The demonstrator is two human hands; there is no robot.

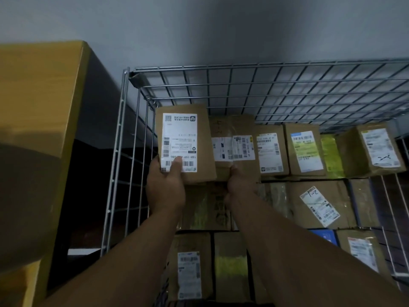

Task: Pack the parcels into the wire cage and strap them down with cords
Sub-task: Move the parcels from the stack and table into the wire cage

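The wire cage (124,129) stands against a grey wall (199,29), and its right side runs out of the picture. In the cage's far left corner, the left hand (164,191) grips a brown parcel (200,129) by its lower end. The thumb presses on the white label (179,140) and the fingers are wrapped round the left edge. This parcel is upright, close against the cage's back mesh, and it overlaps the second parcel (234,127) just to its right.

The right hand (240,185) is at the bottom of that second parcel with its thumb against the cardboard. Its fingers are hidden underneath, so I cannot tell whether it is grasping or only touching.

Further right along the cage's back mesh, more labelled boxes (305,149) stand in a row, with a yellow-green packet (330,154) among them. The print on their labels is too blurred to read. Inside the cage, below this row, lie lower layers of parcels, partly covered by both forearms. One box there (318,204) carries a slanted label.

Outside the cage's left wall stands a yellow cabinet (39,107), cut off by the frame edge, with a dark blurred shape in front of it.
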